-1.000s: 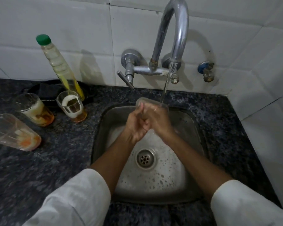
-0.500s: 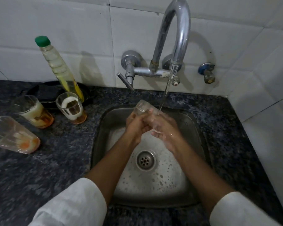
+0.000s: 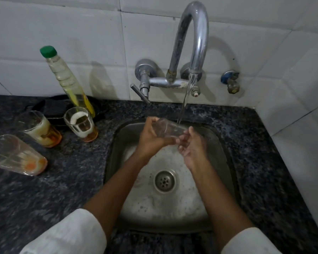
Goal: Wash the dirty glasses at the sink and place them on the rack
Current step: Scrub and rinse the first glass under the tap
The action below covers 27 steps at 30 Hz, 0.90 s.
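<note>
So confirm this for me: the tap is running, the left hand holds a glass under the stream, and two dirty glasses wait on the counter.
Wrong count: the head view shows three dirty glasses on the counter, not two. The tap is running and the left hand holds a glass under the stream.

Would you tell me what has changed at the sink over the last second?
The right hand has loosened its clasp on the glass and slid to its right end, fingers loose. The left hand keeps its grip and has tipped it sideways under the water. Dirty glasses and bottle stayed put.
</note>
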### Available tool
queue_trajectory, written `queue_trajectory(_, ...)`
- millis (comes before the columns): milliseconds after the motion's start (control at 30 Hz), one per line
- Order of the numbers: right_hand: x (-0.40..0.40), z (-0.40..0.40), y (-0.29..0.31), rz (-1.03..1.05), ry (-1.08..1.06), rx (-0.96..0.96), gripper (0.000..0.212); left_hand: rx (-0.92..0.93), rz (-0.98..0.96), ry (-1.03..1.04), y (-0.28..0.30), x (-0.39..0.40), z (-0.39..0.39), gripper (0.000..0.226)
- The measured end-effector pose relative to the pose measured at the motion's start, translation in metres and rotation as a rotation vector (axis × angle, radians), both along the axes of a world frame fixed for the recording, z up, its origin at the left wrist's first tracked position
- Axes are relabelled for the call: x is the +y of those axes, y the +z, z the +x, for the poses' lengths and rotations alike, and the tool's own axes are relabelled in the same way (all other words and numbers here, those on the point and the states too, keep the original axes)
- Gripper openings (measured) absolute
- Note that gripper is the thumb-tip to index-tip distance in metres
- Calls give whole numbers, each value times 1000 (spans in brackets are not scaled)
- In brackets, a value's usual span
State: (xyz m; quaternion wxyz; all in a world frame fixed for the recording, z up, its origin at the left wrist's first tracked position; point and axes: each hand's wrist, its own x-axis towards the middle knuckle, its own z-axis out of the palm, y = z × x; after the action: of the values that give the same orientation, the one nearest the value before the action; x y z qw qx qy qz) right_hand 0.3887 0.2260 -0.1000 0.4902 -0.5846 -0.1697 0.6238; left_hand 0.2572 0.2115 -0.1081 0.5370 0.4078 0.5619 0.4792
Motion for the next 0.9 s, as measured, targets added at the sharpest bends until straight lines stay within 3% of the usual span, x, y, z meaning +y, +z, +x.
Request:
queue_trajectory(100,8,15,28,296,325,-452,30,-624,-255,-275,-10,-7,-24,60)
queue_trajectory(133,8,18,39,391,454,-520,29,-719,-307,-372,-12,-9,-27,65)
queue_trajectory(167,9,20,46,464,579,-552,29,-733,-351,-464,-12,-10,-26,68)
queue_trajectory(233,8,20,56,605,804,-641,28,-595,-389,-597,-6,-9,-19,54)
queue_trajectory(267,10,21,59,669,910,-809,29,-521,-385,-622,-1,-7,-15,42)
queue_trajectory(333,17,26,66,719,1064,-1383,33,-414,-327,-573,4,-2,-7,23)
queue_trajectory(367,19,27,71,681,1087,-1524,34,-333,-280,-492,4,2,-2,24)
queue_trajectory(400,20,27,76,627,1081,-1500,34,-215,-231,-384,4,3,4,29)
queue_trajectory(467,20,22,82,516,985,-1224,35,159,-119,-111,0,3,23,44)
queue_trajectory(533,20,13,82,443,883,-1104,33,450,14,82,0,-2,38,56)
queue_trajectory(600,20,13,84,476,873,-1118,33,346,59,43,1,-3,35,58)
queue_trajectory(733,16,22,93,751,981,-1068,36,-332,-192,-624,10,3,-7,51)
queue_trajectory(767,15,23,94,769,1012,-1072,37,-404,-221,-677,10,4,-11,48)
queue_trajectory(833,17,21,90,748,1039,-1193,39,-285,-191,-542,10,6,-2,40)
queue_trajectory(900,21,16,86,637,1002,-1288,38,10,-105,-232,10,6,21,40)
